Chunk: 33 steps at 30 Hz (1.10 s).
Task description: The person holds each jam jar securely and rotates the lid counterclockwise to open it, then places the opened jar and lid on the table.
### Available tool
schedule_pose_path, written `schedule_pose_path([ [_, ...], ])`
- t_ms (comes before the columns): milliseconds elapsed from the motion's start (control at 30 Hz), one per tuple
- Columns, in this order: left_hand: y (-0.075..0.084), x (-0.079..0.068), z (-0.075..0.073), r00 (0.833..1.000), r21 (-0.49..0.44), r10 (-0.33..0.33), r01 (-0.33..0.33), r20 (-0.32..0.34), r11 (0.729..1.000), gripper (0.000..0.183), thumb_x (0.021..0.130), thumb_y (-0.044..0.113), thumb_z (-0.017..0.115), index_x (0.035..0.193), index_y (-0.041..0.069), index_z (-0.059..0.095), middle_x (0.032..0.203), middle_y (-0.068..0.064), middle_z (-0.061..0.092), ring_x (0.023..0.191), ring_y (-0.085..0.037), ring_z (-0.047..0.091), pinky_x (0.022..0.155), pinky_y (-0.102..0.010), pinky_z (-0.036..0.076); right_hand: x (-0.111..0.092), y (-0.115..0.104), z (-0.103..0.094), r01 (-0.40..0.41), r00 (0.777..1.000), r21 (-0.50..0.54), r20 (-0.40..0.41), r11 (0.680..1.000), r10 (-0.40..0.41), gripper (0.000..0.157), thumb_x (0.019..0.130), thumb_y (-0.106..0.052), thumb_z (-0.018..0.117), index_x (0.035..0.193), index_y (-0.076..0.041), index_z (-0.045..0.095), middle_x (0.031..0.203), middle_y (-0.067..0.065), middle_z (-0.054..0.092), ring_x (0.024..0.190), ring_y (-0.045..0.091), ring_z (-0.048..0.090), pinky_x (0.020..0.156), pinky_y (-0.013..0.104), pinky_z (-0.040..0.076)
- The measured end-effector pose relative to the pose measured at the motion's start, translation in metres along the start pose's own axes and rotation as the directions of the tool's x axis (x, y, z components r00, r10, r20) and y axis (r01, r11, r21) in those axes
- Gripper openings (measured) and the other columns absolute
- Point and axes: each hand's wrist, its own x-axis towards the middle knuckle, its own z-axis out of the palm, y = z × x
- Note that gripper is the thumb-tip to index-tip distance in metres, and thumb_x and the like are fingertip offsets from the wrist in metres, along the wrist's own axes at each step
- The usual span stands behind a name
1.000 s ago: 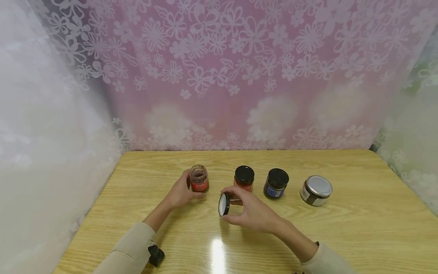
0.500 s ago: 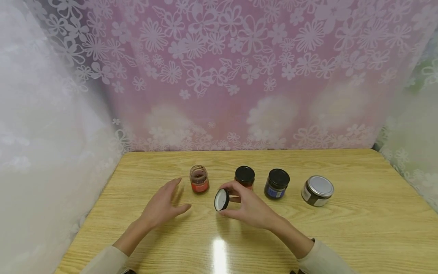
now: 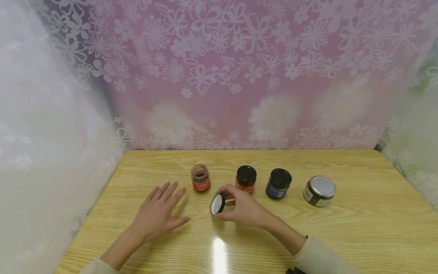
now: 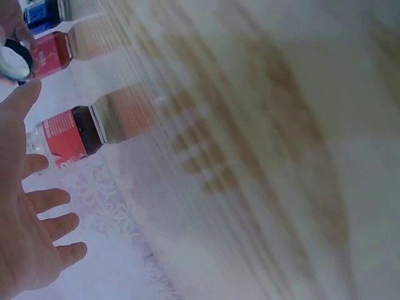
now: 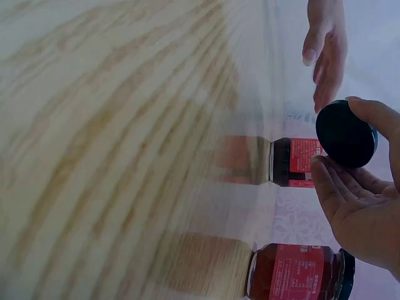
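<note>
A black jar lid [image 3: 217, 204] with a white inside is pinched by its rim between the thumb and fingers of my right hand [image 3: 244, 207]. It stands tilted on edge above the table, white side facing left. In the right wrist view the lid's black top [image 5: 345, 134] shows. Left of it, my left hand [image 3: 155, 215] is spread over the table with straight fingers, holding nothing. Just beyond both hands stands an uncapped glass jar [image 3: 200, 178] with a red label and dark residue inside, upright and untouched. Behind my right hand is a black-lidded red jar [image 3: 246, 179].
Farther right stand a black-lidded jar with a blue label [image 3: 278, 183] and a wide jar with a silver lid [image 3: 319, 191]. All are on the wooden table [image 3: 359, 213]. A pink floral curtain [image 3: 219, 95] hangs behind the table's far edge.
My left hand has let go of the open jar, drawn back toward the near left and spread its fingers. My right hand has moved slightly left with the lid, turning its white side more into view.
</note>
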Motion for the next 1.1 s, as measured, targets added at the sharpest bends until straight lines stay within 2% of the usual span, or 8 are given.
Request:
schedule_pose_path([
  [133,0.002,-0.002,-0.002,0.999,0.017,0.052,-0.051,-0.012,0.999,0.078,0.082,0.070,0.055,0.140,0.017,0.051,0.143,-0.013,0.044,0.133,-0.035,0.036,0.105,-0.053,0.029,0.004,0.001,0.006,0.009,0.999,-0.031,0.044,0.999,-0.008,0.052,0.080,-0.018,0.079,0.122,-0.004,0.053,0.112,0.002,0.058,0.108,0.019,0.058,0.092,0.031,0.047],
  [267,0.001,-0.005,0.000,0.998,0.031,0.068,-0.068,-0.002,0.997,0.078,0.082,0.071,0.054,0.140,0.018,0.051,0.143,-0.013,0.044,0.133,-0.035,0.036,0.105,-0.054,0.030,0.008,0.001,0.012,0.004,0.997,-0.080,0.082,0.997,0.003,0.052,0.081,-0.023,0.078,0.123,-0.004,0.053,0.115,0.002,0.058,0.111,0.022,0.056,0.093,0.036,0.046],
  [433,0.000,-0.010,0.001,0.998,0.047,0.060,-0.061,0.026,0.997,0.079,0.082,0.072,0.052,0.140,0.019,0.051,0.142,-0.013,0.045,0.133,-0.035,0.036,0.104,-0.054,0.030,0.013,-0.001,0.019,-0.002,0.994,-0.175,0.108,0.985,0.022,0.058,0.080,-0.032,0.078,0.126,-0.007,0.054,0.119,-0.003,0.057,0.112,0.019,0.056,0.094,0.037,0.045],
  [700,-0.003,-0.018,0.000,0.998,0.066,0.042,-0.045,0.047,0.997,0.077,0.083,0.072,0.051,0.139,0.019,0.053,0.140,-0.013,0.047,0.132,-0.035,0.036,0.105,-0.054,0.029,0.019,-0.001,0.030,0.030,0.993,-0.230,0.118,0.973,-0.002,0.058,0.079,-0.029,0.080,0.125,-0.003,0.055,0.112,-0.001,0.061,0.102,0.013,0.058,0.088,0.032,0.047],
  [900,-0.003,-0.020,0.000,0.998,0.064,0.048,-0.050,0.034,0.997,0.076,0.083,0.071,0.052,0.138,0.019,0.053,0.140,-0.014,0.047,0.131,-0.035,0.038,0.104,-0.054,0.030,0.021,0.000,0.035,0.038,0.993,-0.285,0.115,0.958,-0.005,0.055,0.079,-0.027,0.080,0.124,-0.008,0.056,0.115,-0.002,0.059,0.107,0.011,0.054,0.094,0.031,0.043],
  [1100,-0.004,-0.021,0.000,0.998,0.072,0.044,-0.048,0.052,0.996,0.076,0.083,0.070,0.052,0.140,0.019,0.052,0.141,-0.013,0.046,0.132,-0.035,0.037,0.105,-0.054,0.029,0.023,0.002,0.038,0.015,0.994,-0.356,0.106,0.934,0.025,0.057,0.080,-0.035,0.078,0.125,-0.009,0.056,0.117,-0.003,0.058,0.110,0.011,0.053,0.096,0.031,0.042],
])
